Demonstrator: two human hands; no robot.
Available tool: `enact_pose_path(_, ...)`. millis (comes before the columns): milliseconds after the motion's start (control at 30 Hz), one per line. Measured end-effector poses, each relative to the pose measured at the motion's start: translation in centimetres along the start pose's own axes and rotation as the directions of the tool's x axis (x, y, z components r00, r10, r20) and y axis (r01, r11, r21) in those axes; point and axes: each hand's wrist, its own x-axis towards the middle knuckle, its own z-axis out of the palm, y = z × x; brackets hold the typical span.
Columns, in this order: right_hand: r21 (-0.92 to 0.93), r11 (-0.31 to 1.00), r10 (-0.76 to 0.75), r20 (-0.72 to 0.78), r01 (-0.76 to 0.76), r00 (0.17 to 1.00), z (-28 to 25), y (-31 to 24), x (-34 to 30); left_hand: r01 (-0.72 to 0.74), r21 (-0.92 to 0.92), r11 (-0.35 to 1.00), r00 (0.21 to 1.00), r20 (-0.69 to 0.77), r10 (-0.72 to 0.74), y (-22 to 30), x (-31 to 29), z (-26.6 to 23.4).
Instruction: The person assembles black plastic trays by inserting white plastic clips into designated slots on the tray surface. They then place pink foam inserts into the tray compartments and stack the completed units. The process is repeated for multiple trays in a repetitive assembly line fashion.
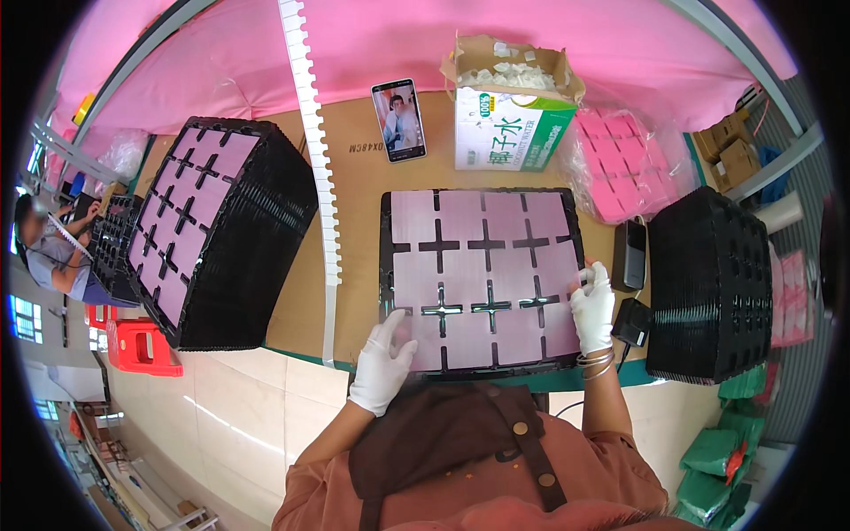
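Note:
In front of me on the table lies a black tray (386,265), topped by a light purple sheet (460,221) with cross-shaped slots that show black beneath. My left hand (382,365), in a white glove, rests at the tray's lower left edge, thumb apart from the fingers. At the right edge is my right hand (593,305), also gloved, its fingers slightly bent and touching the sheet's border. Some fingertips look bare. Bracelets (595,361) circle my right wrist.
A tall stack of black trays with a purple sheet on top (257,239) stands left; another black stack (708,283) stands right. Behind are a phone (400,122), an open carton of white scraps (505,133), bagged pink sheets (620,164) and a white notched strip (317,159). A co-worker (57,248) sits far left.

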Motion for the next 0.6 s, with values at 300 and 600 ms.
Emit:
enact_pose_path(300, 0.072, 0.997, 0.032, 0.022, -0.033, 0.999, -0.2, 0.4, -0.2, -0.085, 0.055, 0.995, 0.996, -0.017, 0.086, -0.7, -0.5, 0.2)
enact_pose_path(600, -0.132, 0.991, 0.041, 0.147, -0.022, 0.988, -1.0, -1.1, -1.4, -0.135, 0.035, 0.990, 0.989, -0.060, 0.137, -1.7, -0.3, 0.6)
